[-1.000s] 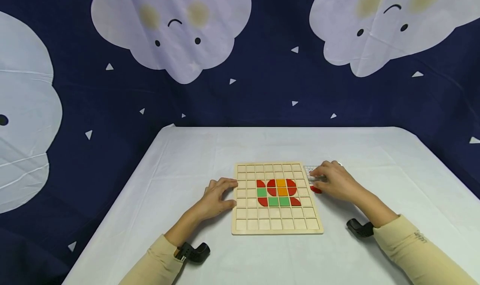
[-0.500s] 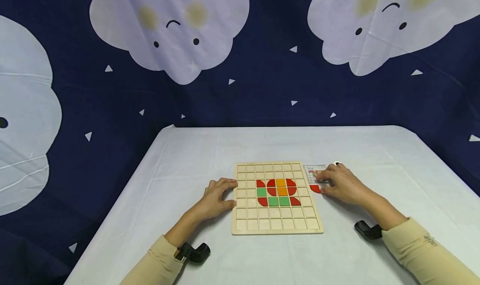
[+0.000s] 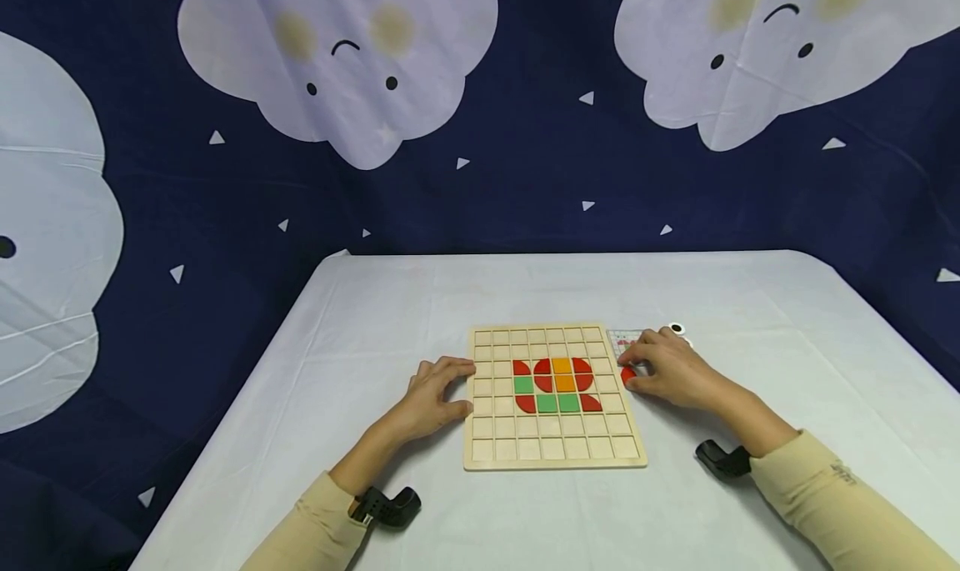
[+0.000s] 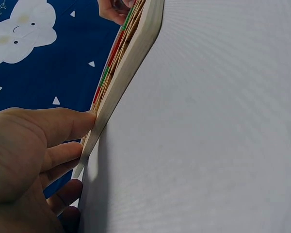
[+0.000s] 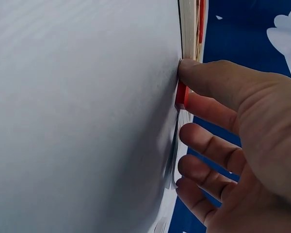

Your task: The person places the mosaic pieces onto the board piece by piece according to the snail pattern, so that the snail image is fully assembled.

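Note:
A square wooden grid board [image 3: 551, 450] lies on the table, with red, orange and green tiles in its middle cells. My left hand [image 3: 435, 403] rests at its left side; in the left wrist view the thumb [image 4: 70, 125] and fingers touch the board's edge. Just off the right side lies a red tile [image 3: 627, 374] with a curved edge. My right hand [image 3: 670, 369] pinches this tile between thumb and index finger, while the other fingers spread loosely in the right wrist view. Much of the tile is hidden by the fingers.
A printed grid card [image 3: 622, 338] lies right of the board, partly under my right hand. Behind that hand is a small round white item [image 3: 677, 328] with a dark centre. The white-covered table [image 3: 525, 288] ends at a dark blue cloud-printed backdrop [image 3: 540, 179].
My right hand drew back slightly to the right, uncovering the red tile and card, then returned left onto the tile. The left hand and board stay still.

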A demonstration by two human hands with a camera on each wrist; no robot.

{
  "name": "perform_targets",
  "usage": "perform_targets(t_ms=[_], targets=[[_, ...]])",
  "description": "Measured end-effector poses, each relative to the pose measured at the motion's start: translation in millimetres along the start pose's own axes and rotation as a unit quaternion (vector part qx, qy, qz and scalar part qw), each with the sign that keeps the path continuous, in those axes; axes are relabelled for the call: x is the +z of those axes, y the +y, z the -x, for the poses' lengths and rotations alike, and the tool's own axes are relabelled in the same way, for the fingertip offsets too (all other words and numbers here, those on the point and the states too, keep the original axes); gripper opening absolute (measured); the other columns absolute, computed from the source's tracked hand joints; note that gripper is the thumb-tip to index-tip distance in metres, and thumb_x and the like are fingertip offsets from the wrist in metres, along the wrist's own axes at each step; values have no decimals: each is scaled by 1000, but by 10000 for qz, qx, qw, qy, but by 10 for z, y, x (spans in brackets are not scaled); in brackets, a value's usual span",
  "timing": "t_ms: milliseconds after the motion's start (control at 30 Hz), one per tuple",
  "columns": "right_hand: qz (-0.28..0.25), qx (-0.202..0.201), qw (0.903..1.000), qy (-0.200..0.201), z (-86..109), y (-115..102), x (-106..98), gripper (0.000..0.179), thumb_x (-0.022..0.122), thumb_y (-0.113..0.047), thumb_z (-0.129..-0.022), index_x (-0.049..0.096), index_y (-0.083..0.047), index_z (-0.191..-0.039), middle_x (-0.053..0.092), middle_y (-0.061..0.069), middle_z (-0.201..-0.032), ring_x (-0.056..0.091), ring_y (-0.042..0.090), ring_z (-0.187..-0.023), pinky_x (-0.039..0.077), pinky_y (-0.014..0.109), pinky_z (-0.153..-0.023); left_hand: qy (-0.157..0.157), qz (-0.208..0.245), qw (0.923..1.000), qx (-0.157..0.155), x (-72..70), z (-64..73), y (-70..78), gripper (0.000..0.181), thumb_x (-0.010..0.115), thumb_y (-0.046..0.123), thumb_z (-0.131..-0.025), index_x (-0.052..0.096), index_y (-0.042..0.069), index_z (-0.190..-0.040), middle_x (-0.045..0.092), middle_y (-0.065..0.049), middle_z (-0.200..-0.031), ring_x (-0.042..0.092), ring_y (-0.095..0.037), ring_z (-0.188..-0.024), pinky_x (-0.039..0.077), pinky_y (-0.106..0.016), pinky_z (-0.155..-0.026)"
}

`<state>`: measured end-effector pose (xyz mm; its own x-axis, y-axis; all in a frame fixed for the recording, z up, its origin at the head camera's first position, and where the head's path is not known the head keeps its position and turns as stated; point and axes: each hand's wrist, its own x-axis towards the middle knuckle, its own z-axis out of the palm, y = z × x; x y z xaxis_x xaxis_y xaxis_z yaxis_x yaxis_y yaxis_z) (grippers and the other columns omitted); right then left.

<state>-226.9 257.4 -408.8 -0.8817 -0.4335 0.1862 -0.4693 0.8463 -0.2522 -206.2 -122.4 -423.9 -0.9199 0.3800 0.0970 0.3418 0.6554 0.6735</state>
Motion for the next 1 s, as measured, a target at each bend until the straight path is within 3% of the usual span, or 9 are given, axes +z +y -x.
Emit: perform_targets(t_ms=[533, 1000], targets=[[-257, -11, 9997, 23, 79, 68, -18, 21, 77, -19, -73, 71, -21, -92, 61, -3, -91, 40, 15, -82, 30, 33, -73, -14, -3, 10000, -18, -3, 2, 2, 51, 70, 15, -77, 58, 9, -126, 53, 2, -135, 38, -15, -102, 25, -34, -86], [-142, 41, 9999, 20, -26, -24, -84, 14, 76, -18, -72, 72, -18, -85, 62, -4, -89, 44, 16, -84, 32, 33, -75, -27, 58, 10000, 23, -5, 0, -13, 51, 70, 15, -78, 58, 9, -127, 52, 2, -136, 38, -16, -104, 25, -35, -88]])
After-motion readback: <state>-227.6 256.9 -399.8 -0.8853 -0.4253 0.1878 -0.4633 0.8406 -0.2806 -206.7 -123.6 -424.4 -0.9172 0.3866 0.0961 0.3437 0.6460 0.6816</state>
